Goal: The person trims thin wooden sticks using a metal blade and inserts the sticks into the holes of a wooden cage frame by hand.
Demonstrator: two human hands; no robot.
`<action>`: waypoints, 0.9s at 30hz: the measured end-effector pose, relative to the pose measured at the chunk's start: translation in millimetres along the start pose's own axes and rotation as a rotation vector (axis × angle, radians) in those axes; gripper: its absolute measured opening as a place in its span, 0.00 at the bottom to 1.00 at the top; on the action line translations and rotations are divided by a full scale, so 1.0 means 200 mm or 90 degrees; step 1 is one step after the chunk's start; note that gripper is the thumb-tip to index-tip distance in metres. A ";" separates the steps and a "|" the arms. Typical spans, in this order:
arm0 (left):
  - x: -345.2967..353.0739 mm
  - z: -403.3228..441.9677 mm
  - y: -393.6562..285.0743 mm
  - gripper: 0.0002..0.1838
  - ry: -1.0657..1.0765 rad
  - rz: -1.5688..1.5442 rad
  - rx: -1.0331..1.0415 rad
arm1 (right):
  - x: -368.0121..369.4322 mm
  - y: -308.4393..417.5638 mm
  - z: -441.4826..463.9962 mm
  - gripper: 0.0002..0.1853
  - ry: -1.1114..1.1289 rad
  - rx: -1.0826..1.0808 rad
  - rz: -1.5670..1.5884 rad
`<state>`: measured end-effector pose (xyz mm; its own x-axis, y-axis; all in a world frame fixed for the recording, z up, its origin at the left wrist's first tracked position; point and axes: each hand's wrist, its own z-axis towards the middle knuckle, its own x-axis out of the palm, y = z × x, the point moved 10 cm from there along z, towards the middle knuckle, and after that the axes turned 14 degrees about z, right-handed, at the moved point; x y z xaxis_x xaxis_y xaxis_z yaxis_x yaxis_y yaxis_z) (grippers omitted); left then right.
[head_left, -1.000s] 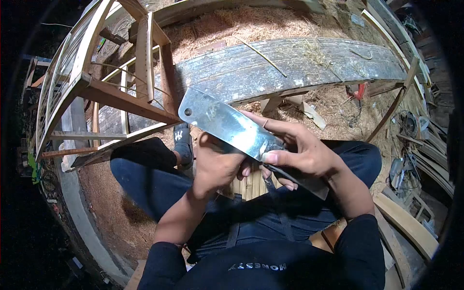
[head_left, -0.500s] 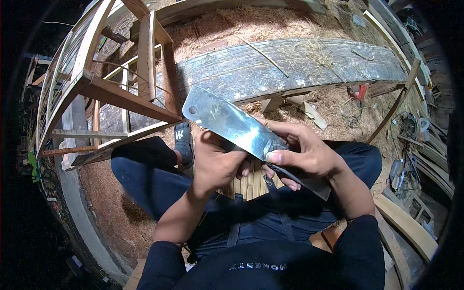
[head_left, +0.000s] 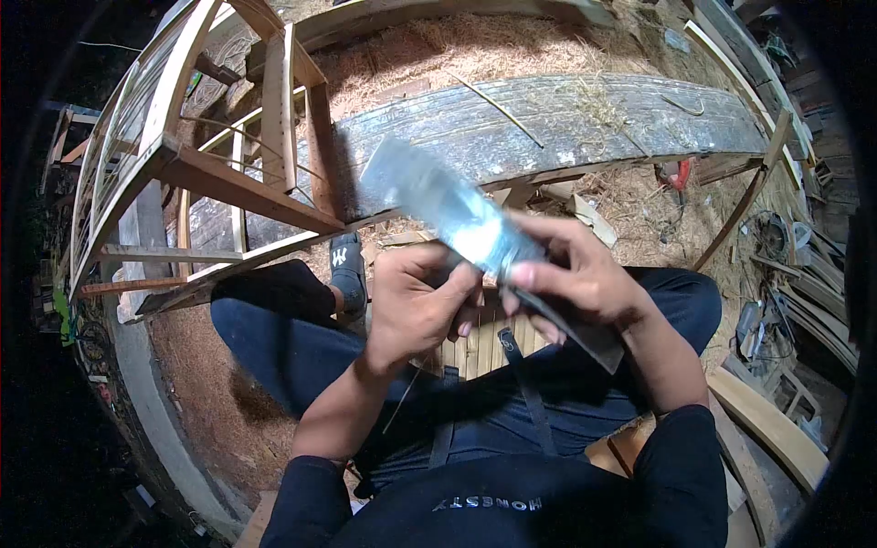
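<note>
Nearest, one broad metal blade (head_left: 448, 205), slanting up to the left between the two hands, shiny, its far end smeared by blur. Gripped near its lower end by the right hand (head_left: 575, 283), closed firmly, thumb on top; jutting out below that hand, one dark flat piece (head_left: 598, 347), hard to make out whether handle or more blade. Just beside the blade, the left hand (head_left: 416, 297), fingers curled nearly closed, fingertips partly hidden, contents impossible to tell. Below it, one thin strip (head_left: 400, 402), upper end out of sight. Under both hands, light slats (head_left: 480, 352), mostly covered, then two bent legs (head_left: 283, 333) in dark trousers and one sandal (head_left: 347, 265). Farther left, one wooden frame (head_left: 247, 190), cut off at the top edge. Next to it, one long worn plank (head_left: 429, 128), bearing one thin stick (head_left: 498, 108). Near the plank's right underside, one red object (head_left: 678, 173), kind unclear. Beyond, reddish shavings (head_left: 393, 59) spread over the ground, past counting.
</note>
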<state>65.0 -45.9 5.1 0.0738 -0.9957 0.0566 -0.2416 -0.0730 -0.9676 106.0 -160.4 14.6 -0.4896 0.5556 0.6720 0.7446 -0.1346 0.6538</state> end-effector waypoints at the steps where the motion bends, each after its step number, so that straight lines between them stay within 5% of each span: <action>1: 0.00 0.00 -0.01 0.06 0.004 0.004 -0.015 | -0.04 0.03 0.00 0.29 -0.031 -0.022 0.009; 10: -0.05 0.00 -0.02 0.08 -0.059 -0.004 0.042 | 0.08 -0.04 -0.01 0.39 0.061 0.046 -0.016; 24: -0.06 -0.03 -0.04 0.05 -0.098 0.046 -0.024 | -0.05 0.07 -0.01 0.36 -0.021 -0.051 0.013; 27: -0.08 0.00 -0.02 0.04 -0.114 0.035 -0.001 | 0.05 0.02 -0.01 0.38 0.074 -0.009 -0.028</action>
<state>65.6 -30.4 8.5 0.2321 -0.9718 -0.0406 -0.2512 -0.0196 -0.9677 103.2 -156.8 25.4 -0.5712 0.4625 0.6781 0.7156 -0.1241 0.6874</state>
